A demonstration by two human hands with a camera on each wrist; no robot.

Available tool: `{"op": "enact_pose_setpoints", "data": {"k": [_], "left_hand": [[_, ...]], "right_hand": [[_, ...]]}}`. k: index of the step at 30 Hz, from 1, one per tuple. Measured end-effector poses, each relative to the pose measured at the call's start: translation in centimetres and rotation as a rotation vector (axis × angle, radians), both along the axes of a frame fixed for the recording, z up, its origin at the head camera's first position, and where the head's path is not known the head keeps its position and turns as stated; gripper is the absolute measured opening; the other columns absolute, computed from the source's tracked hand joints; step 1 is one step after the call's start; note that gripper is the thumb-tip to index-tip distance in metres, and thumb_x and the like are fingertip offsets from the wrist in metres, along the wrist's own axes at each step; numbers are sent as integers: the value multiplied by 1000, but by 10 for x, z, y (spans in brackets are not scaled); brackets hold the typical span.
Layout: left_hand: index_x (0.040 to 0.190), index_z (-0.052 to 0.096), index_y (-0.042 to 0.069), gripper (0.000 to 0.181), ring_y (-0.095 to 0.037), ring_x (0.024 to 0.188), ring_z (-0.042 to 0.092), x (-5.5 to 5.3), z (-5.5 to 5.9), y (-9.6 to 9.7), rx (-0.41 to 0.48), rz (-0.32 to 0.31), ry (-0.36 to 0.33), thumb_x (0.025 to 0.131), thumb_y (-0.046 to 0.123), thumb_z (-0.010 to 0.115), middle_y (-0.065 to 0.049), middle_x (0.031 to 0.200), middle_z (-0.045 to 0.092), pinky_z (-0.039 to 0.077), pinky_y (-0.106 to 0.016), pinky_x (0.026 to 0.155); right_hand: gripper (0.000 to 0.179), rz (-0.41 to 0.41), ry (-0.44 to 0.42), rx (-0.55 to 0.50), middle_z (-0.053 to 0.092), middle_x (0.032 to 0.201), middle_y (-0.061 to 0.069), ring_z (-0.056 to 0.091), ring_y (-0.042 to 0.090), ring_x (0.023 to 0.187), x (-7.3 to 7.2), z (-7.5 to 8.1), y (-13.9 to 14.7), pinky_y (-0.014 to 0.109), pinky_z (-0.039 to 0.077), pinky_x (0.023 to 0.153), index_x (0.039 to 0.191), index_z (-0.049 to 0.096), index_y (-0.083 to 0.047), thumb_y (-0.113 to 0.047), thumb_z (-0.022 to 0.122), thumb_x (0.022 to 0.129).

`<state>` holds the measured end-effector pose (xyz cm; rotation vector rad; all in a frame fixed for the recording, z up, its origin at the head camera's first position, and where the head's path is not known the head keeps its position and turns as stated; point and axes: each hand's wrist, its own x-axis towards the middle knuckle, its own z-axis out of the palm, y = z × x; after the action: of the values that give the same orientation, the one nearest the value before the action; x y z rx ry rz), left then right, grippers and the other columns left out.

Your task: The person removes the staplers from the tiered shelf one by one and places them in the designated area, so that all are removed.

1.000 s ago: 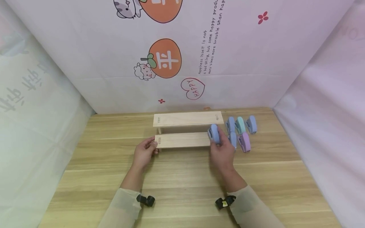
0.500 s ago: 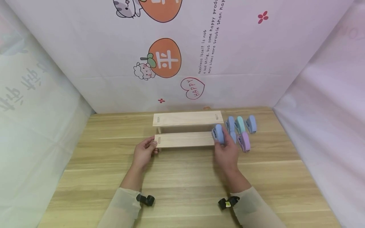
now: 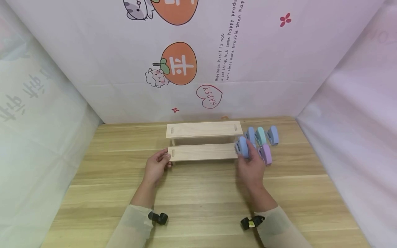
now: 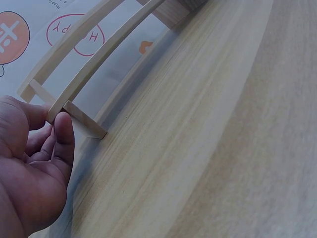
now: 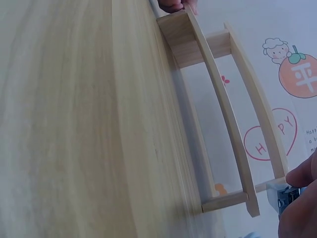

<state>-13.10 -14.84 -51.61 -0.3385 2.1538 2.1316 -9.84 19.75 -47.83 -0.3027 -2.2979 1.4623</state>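
Observation:
A pale wooden two-step rack [image 3: 201,152] stands near the back of the table, its lower board in front and its higher board [image 3: 204,129] behind. My left hand [image 3: 156,166] pinches the left end of the front board between thumb and fingers, as the left wrist view also shows. With thumb and fingers, my right hand [image 3: 252,169] grips a small light-blue stapler [image 3: 242,147] at the right end of that board. Whether the stapler touches the wood cannot be told. Only part of this stapler [image 5: 280,196] appears in the right wrist view.
Right of the rack lie several more small staplers, among them a mint one [image 3: 261,136], a purple one [image 3: 265,154] and a blue one [image 3: 273,135]. One blue stapler is mostly hidden behind my right hand. A printed white cloth [image 3: 260,100] hangs behind the table.
My right hand has slid to the right with the blue stapler, from over the front board to its right end. My left hand has kept its hold on the rack.

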Motion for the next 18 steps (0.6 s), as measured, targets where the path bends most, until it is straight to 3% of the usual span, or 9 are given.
{"op": "enact_pose_setpoints", "data": {"k": [13, 18], "left_hand": [[143, 58, 3, 44, -23, 89, 67, 0, 2, 0, 1, 5, 7, 102, 14, 67, -17, 124, 67, 65, -26, 76], [143, 58, 3, 44, -24, 90, 67, 1, 2, 1, 6, 1, 9, 102, 14, 68, -17, 123, 67, 64, -26, 76]], "right_hand": [[62, -6, 46, -14, 52, 154, 10, 44, 26, 145, 2, -1, 12, 44, 37, 121, 149, 55, -6, 6, 70, 90], [62, -28, 31, 28, 55, 151, 13, 47, 29, 143, 2, -2, 17, 47, 38, 121, 149, 55, -6, 5, 70, 90]]}}
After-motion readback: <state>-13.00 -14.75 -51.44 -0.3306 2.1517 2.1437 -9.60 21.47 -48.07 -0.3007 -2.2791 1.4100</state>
